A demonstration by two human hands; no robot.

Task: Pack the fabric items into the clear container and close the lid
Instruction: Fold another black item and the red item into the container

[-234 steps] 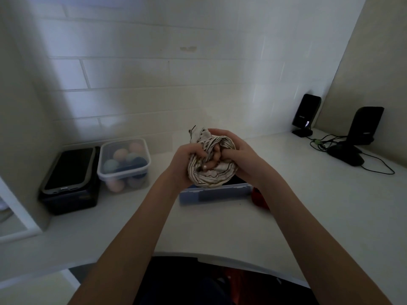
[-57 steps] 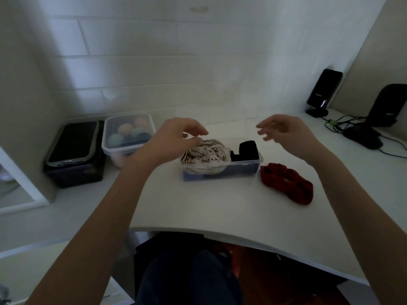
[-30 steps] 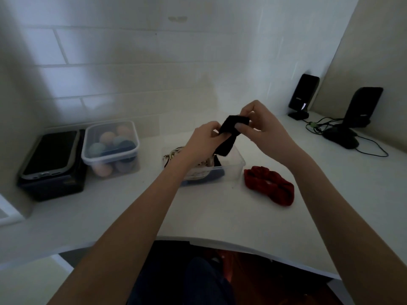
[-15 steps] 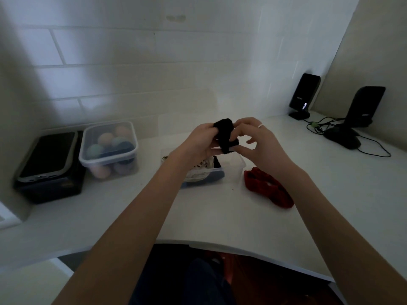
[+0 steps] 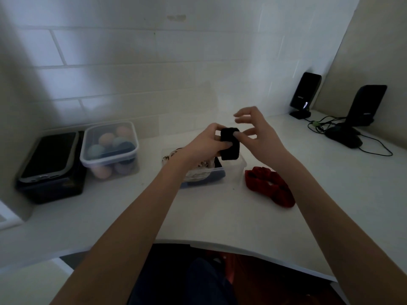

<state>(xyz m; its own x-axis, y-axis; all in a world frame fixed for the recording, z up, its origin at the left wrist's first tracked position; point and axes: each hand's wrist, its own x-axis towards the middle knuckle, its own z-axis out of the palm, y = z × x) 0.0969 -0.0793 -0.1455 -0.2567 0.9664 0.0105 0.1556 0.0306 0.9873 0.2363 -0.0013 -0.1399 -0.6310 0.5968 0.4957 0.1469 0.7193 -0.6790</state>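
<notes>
Black fabric roll [image 5: 230, 143] pinched in left hand [image 5: 206, 143] grip above clear container [image 5: 233, 170], right hand [image 5: 261, 133] open beside it

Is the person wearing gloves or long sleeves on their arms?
No. Both arms are bare right up to the bottom edge of the picture, with no sleeves showing. The left hand and the right hand have no gloves. No watch or bracelet shows on either wrist. The room is dim, so a small thing like a ring is too hard to make out.
</notes>
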